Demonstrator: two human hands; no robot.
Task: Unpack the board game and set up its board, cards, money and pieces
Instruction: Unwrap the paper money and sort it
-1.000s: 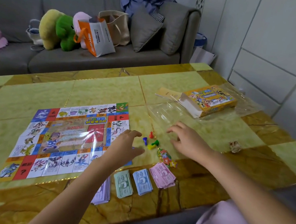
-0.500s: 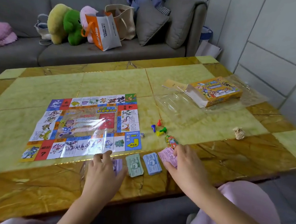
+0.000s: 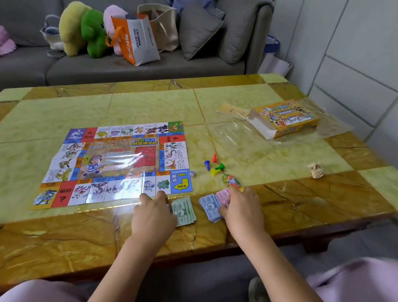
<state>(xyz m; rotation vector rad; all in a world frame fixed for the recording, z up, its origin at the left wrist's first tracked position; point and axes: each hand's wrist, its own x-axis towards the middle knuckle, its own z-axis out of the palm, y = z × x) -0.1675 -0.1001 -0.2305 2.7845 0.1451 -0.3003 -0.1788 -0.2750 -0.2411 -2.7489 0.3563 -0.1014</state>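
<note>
Hands first: I am seeing the left hand lying knuckles-up just below the board, its fingertips touching the board's near edge; I cannot tell whether it is gripping anything. The right hand is covering the pink notes with bent fingers, its grip unclear, the thumb sitting beside the blue notes. Green notes are lying between the hands. Four pawns and a die are sitting beside the board, the box resting well beyond them on the table.
</note>
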